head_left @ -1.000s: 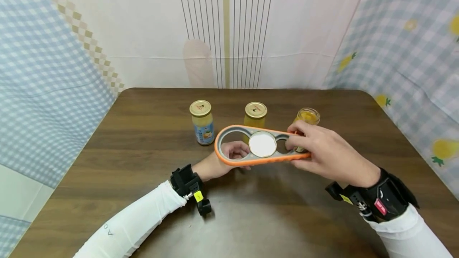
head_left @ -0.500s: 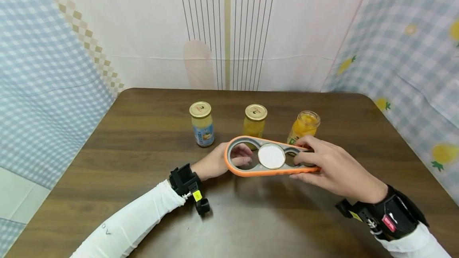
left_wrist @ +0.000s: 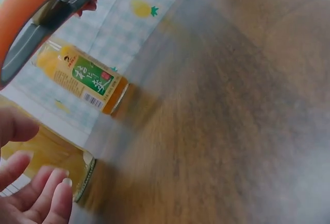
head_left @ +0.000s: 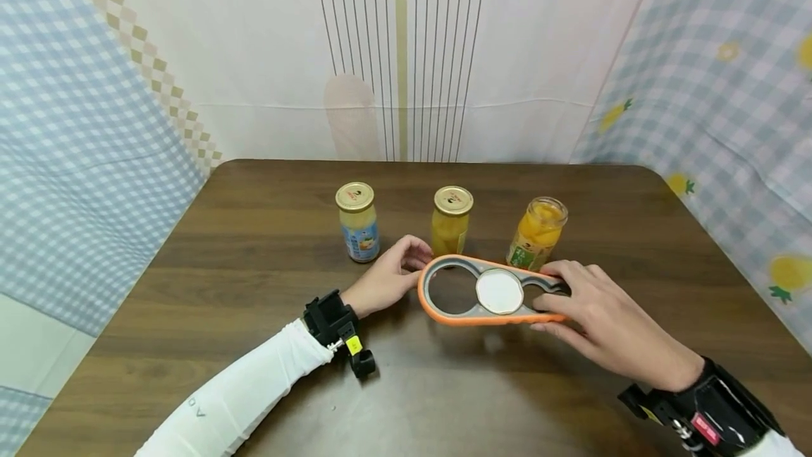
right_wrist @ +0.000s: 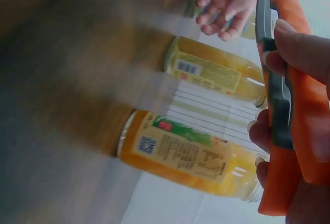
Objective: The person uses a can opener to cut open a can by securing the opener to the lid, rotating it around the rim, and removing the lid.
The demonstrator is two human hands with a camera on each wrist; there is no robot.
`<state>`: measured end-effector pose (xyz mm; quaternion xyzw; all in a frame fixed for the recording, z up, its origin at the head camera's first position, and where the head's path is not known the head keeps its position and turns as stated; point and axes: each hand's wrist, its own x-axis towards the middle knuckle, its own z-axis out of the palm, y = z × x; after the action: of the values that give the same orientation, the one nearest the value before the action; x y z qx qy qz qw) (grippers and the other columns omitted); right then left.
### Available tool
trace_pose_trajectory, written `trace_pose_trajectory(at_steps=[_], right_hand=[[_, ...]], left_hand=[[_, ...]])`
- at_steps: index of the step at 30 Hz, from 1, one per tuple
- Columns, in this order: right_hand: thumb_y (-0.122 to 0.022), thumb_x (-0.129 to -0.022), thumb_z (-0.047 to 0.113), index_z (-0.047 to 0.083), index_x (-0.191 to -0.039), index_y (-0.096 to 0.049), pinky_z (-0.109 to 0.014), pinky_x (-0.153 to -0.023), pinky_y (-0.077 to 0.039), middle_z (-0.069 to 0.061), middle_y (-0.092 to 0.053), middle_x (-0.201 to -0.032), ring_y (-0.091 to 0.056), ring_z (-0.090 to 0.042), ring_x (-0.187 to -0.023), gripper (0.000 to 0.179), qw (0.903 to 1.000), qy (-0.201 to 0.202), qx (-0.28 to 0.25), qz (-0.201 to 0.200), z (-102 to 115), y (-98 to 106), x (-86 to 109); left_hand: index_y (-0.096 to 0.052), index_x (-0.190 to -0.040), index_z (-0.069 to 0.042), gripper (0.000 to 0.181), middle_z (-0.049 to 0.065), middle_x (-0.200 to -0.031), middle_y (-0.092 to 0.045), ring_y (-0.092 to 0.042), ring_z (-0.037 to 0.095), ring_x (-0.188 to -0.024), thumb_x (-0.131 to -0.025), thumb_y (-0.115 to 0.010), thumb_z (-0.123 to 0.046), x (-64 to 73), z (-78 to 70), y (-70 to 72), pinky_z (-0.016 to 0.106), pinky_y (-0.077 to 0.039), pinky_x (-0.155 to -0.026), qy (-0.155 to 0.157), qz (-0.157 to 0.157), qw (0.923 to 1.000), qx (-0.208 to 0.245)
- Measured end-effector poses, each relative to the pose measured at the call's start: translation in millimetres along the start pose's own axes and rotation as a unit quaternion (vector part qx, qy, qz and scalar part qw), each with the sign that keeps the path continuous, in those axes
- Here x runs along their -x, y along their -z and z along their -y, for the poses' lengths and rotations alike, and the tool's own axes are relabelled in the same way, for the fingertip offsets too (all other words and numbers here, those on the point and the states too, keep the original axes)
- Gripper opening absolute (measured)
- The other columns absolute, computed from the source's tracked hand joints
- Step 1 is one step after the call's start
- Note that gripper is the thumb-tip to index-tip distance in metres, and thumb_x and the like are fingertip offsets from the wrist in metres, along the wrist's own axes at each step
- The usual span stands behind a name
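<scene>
Arms: each has a white sleeve [head_left: 235, 393] and a black wrist band [head_left: 330, 319].
Right hand [head_left: 593, 309]: it grips the small end of the holey tool [head_left: 488, 319], thumb on one side and fingers curled on the other.
Holey tool: it is orange and grey, up above the desk [head_left: 406, 400], in front of the right jar [head_left: 539, 235] and the middle jar [head_left: 452, 224]. Its big end points to the desk's left edge.
White disc [head_left: 500, 291]: it sits in the tool's middle.
Left hand [head_left: 396, 273]: it holds nothing, fingers a bit bent, just beside the middle jar and the tool's big end. The two hands are apart.
Right jar: it stands up, top uncovered, with orange food inside and green on its label.
Middle jar: it stands up with a gold lid on.
Left jar [head_left: 359, 224]: it stands up too, with a gold lid and a blue label. All three jars make a row near the desk's far edge.
Back: a white cloth [head_left: 266, 34] with curvy lines hangs past the far edge.
</scene>
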<state>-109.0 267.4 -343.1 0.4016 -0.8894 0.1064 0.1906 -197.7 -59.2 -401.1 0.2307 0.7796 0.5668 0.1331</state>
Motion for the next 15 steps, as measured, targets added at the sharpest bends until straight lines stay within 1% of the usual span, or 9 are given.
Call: trace_pose_trajectory(at_steps=[3, 4, 7, 10, 12, 15], right_hand=[[-0.082, -0.081, 0.034, 0.033, -0.099, -0.068, -0.032, -0.086, -0.034, -0.002, -0.057, -0.121, -0.052, -0.015, -0.098, 0.023, 0.9999, -0.011, 0.008, 0.007, 0.3, -0.3, 6.2], [-0.082, -0.081, 0.034, 0.033, -0.099, -0.068, -0.033, -0.087, -0.034, -0.002, -0.056, -0.122, -0.052, -0.015, -0.099, 0.023, 0.9998, -0.014, 0.009, 0.007, 0.5, -0.5, 8.2], [-0.079, -0.085, 0.037, 0.033, -0.099, -0.068, -0.037, -0.09, -0.034, -0.003, -0.056, -0.124, -0.051, -0.017, -0.106, 0.018, 0.9997, -0.023, 0.004, 0.005, 1.9, -2.0, 13.9], [-0.072, -0.092, 0.043, 0.033, -0.097, -0.068, -0.042, -0.092, -0.033, -0.003, -0.057, -0.123, -0.049, -0.02, -0.111, 0.012, 0.9995, -0.031, 0.0, -0.005, 3.6, -4.0, 19.2], [-0.068, -0.094, 0.046, 0.032, -0.095, -0.068, -0.042, -0.089, -0.032, 0.0, -0.056, -0.115, -0.048, -0.018, -0.108, 0.014, 0.9993, -0.034, 0.005, -0.011, 4.2, -5.3, 22.4], [-0.06, -0.098, 0.051, 0.03, -0.093, -0.069, -0.035, -0.084, -0.028, 0.006, -0.053, -0.103, -0.044, -0.012, -0.098, 0.024, 0.9991, -0.035, 0.016, -0.02, 4.1, -7.6, 25.7]], left_hand=[[-0.041, -0.137, -0.005, 0.045, 0.018, -0.134, -0.054, -0.058, 0.03, -0.121, -0.099, -0.064, -0.01, -4.8, -0.6, -1.9, 0.037, -0.052, -0.099, 0.011, -0.018, 0.9998, 0.004], [-0.038, -0.14, -0.006, 0.05, 0.019, -0.137, -0.052, -0.057, 0.031, -0.124, -0.099, -0.065, -0.011, -6.6, -0.8, -2.6, 0.04, -0.051, -0.102, 0.014, -0.023, 0.9996, 0.007], [-0.029, -0.148, -0.007, 0.064, 0.02, -0.144, -0.046, -0.05, 0.033, -0.134, -0.097, -0.068, -0.012, -13.4, -1.2, -5.1, 0.047, -0.044, -0.111, 0.018, -0.036, 0.9991, 0.015], [-0.023, -0.153, -0.008, 0.075, 0.019, -0.152, -0.041, -0.042, 0.032, -0.143, -0.095, -0.071, -0.013, -19.6, -0.2, -7.2, 0.047, -0.036, -0.12, 0.022, -0.037, 0.999, 0.015], [-0.022, -0.155, -0.01, 0.079, 0.018, -0.156, -0.038, -0.038, 0.03, -0.147, -0.095, -0.072, -0.014, -23.3, 0.6, -8.6, 0.047, -0.032, -0.123, 0.025, -0.036, 0.999, 0.01], [-0.02, -0.156, -0.011, 0.082, 0.018, -0.159, -0.035, -0.034, 0.031, -0.15, -0.094, -0.074, -0.015, -28.0, 0.5, -9.7, 0.047, -0.029, -0.124, 0.029, -0.035, 0.9989, 0.007]])
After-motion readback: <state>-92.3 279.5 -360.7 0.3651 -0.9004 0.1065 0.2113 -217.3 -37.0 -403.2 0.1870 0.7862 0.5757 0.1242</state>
